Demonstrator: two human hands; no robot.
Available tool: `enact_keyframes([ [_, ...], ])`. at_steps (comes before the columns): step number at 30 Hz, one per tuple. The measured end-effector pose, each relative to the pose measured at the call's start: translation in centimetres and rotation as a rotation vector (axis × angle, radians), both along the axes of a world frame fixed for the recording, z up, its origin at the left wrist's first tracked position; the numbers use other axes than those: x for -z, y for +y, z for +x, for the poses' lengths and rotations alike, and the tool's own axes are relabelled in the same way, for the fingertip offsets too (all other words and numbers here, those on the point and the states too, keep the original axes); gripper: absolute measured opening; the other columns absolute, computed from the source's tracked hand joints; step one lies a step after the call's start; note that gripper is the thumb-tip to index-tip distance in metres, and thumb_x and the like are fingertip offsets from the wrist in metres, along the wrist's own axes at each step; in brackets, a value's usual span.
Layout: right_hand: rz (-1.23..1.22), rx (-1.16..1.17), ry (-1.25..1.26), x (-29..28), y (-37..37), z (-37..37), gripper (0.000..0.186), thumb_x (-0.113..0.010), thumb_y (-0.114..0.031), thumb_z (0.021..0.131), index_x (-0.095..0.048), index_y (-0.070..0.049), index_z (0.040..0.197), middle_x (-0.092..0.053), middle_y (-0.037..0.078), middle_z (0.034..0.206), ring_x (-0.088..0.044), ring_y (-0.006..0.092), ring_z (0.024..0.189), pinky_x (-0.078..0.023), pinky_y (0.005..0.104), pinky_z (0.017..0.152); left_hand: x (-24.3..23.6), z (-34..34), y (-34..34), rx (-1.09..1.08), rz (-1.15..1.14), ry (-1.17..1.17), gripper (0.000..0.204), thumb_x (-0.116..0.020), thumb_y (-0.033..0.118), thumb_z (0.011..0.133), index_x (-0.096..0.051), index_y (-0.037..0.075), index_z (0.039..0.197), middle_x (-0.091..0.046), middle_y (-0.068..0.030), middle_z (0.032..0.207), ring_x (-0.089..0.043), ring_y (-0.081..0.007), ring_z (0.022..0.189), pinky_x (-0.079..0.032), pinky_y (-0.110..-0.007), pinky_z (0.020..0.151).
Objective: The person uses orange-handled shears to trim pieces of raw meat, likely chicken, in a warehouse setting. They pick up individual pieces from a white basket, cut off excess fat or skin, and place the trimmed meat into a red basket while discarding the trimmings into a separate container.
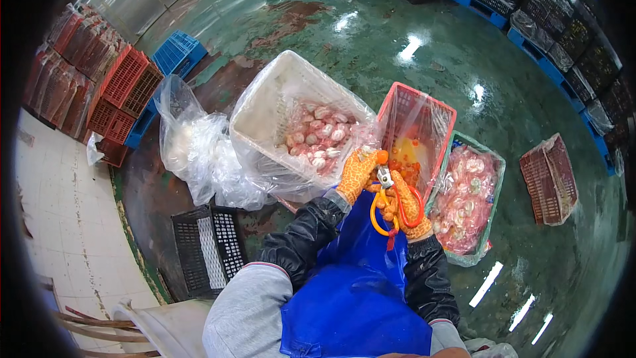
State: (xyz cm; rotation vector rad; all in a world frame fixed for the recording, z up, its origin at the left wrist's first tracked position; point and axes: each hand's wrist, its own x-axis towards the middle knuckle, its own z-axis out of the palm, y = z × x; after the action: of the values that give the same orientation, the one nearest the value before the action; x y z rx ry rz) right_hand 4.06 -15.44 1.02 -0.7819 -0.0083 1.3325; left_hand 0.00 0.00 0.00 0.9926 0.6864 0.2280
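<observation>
My left hand [354,176], in an orange patterned glove, pinches a small orange round item [381,157] at the metal jaws [384,176] of shears with orange-red looped handles. My right hand [407,207], gloved alike, is closed on the shears' handles [379,224]. Just left stands a white plastic-lined crate [262,96] holding pinkish-white round pieces [317,134]. Beyond my hands a red lined crate [414,103] holds orange bits and yellowish liquid [405,159]. To the right is a green crate [491,212] with bagged pink pieces [464,195].
Clear plastic bags [199,152] lie left, above a black crate [192,252]. Red crate stacks [119,86] and a blue crate [179,50] stand along the left. Black crates on blue pallets [556,33] line the right. A brown crate [550,182] sits right on the wet green floor.
</observation>
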Motion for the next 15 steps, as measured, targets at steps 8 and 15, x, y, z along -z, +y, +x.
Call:
enact_keyframes([
  [8,-0.138,-0.008,-0.133,-2.5,0.2,-0.1,0.045,-0.044,-0.044,0.090,-0.054,-0.001,0.097,-0.056,0.009,0.070,-0.045,0.0100,0.046,-0.038,0.0210,0.040,1.8,1.6,-0.3,0.025,0.057,0.081,0.024,-0.060,0.032,0.083,-0.056,0.009,0.088,-0.057,-0.0038,0.065,-0.053,-0.0137,0.051,-0.046,-0.033,0.039],
  [15,-0.060,0.362,-0.217,-1.4,-2.4,0.0,0.046,-0.046,-0.039,0.090,-0.053,0.003,0.108,-0.054,0.006,0.068,-0.047,0.0098,0.050,-0.043,0.0213,0.044,-2.1,0.6,-0.3,0.196,0.080,-0.043,0.024,-0.049,0.029,0.092,-0.052,0.006,0.098,-0.058,-0.0090,0.083,-0.056,-0.0137,0.067,-0.047,-0.026,0.055],
])
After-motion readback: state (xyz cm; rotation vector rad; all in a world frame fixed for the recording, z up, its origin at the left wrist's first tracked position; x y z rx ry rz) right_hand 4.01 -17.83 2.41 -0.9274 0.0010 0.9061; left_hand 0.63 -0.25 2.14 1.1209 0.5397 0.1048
